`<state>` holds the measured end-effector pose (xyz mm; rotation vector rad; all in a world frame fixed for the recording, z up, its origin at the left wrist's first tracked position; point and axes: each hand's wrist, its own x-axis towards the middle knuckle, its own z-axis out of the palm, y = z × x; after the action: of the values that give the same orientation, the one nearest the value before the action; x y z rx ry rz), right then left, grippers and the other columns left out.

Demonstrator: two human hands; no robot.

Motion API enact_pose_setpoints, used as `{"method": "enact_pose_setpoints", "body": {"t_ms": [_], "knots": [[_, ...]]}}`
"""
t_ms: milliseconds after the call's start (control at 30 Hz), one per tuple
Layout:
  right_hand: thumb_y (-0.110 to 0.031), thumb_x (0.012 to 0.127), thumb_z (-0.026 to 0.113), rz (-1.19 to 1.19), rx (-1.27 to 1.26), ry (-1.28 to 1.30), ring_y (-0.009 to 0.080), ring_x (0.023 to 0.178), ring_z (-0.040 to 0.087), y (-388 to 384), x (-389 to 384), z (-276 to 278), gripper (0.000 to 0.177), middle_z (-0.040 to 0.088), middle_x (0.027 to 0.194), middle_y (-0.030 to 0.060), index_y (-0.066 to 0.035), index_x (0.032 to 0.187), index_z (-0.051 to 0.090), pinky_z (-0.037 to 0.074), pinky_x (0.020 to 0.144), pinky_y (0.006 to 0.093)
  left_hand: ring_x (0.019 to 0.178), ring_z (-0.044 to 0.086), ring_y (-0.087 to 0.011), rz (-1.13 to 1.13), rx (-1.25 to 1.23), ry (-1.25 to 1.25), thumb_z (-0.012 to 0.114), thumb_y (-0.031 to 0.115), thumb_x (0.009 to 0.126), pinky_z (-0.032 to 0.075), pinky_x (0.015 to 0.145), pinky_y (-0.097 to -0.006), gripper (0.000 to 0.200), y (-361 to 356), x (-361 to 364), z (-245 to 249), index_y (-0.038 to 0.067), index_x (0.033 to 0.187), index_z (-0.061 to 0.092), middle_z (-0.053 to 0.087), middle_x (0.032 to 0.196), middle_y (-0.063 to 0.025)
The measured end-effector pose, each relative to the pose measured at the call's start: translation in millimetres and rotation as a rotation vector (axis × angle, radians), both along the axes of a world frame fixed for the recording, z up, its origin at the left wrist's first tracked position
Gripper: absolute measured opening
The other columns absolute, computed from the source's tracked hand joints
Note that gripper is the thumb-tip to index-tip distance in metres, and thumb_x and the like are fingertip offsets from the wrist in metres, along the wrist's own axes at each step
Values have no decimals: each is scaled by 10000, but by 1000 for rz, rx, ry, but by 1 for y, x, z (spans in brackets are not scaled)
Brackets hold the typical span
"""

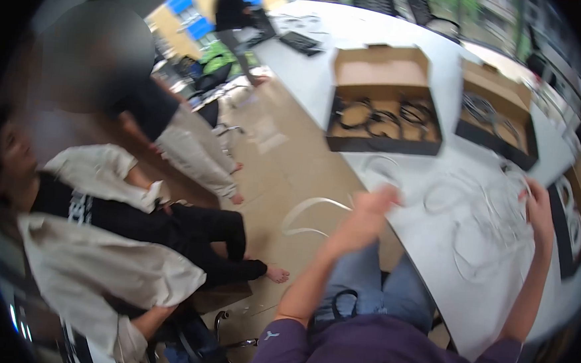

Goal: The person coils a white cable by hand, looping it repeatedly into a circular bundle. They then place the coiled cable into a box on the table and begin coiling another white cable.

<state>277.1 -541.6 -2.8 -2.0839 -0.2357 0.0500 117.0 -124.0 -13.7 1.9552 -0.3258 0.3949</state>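
the left hand [374,205] squeezes a white cord [307,203]; the right hand [539,209] bends by the messy cords [513,170], its grip too blurry to tell. gentle pulls stop snags.

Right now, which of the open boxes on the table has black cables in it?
The leftmost box: its cables look black, while the middle box holds grey ones and the rightmost box white.
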Motion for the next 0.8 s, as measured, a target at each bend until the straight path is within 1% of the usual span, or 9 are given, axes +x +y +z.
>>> {"method": "enact_pose_setpoints", "body": {"t_ms": [33,67,133,267,367,467,500,667,800], "knots": [[-36,879,411,-18,103,27,9,439,364,-18,0,4,372,561,851,-22,-19,1218,565,305,384,170,749,565,-220,143,-135,72,487,175,922,439,681,-349,202,13,-16,24,-5,945,576,591,812,-99],[-47,882,431,-80,217,49,4,437,352,-36,-1,7,370,555,854,-25,-5,1232,543,309,392,168,629,467,-101,290,-258,58,470,235,951,372,571,-274,251,28,-26,39,23,910,599,527,715,-1],[-28,875,440,-242,464,60,-5,447,343,-90,3,-2,401,545,867,-43,-16,1269,513,322,419,166,509,280,-32,512,-377,-183,439,304,963,214,464,-239,308,73,-37,48,52,876,594,333,581,76],[-6,874,445,-599,617,-73,-22,459,314,-174,-2,-22,379,586,864,-37,-53,1231,561,239,393,166,473,188,-35,527,-625,-472,411,299,992,152,447,-214,274,145,-70,58,59,881,482,217,581,72],[-16,870,469,-742,317,-157,20,539,447,-195,-7,-42,348,616,885,-4,-30,1198,585,362,463,186,468,161,-49,534,-619,-599,388,309,1025,137,445,-227,314,153,-85,61,59,862,485,201,582,54],[-58,854,536,-514,-314,-413,101,693,572,-262,38,-120,320,642,896,17,1,1163,595,477,629,238,470,153,-54,375,-717,-527,395,318,1028,137,445,-233,325,151,-83,61,59,854,483,199,575,54],[-82,821,595,-424,-335,-108,238,959,590,-235,25,-100,461,627,1069,95,5,1266,518,456,884,316,467,142,-60,266,-731,-497,395,329,1029,140,444,-240,337,147,-81,61,56,851,481,204,569,52],[-12,668,655,-51,-939,-435,331,1316,349,-37,-67,28,840,374,1411,173,-76,1442,335,274,1089,410,444,141,-65,-35,-886,-382,343,403,1027,140,424,-251,392,117,-74,76,74,853,466,192,536,55],[23,647,654,502,-360,-446,351,1329,344,111,-120,37,780,383,1398,179,-67,1385,414,270,1113,439,430,131,-68,-130,-876,-375,322,419,1027,131,407,-251,408,102,-65,89,78,848,457,185,529,52]]}}
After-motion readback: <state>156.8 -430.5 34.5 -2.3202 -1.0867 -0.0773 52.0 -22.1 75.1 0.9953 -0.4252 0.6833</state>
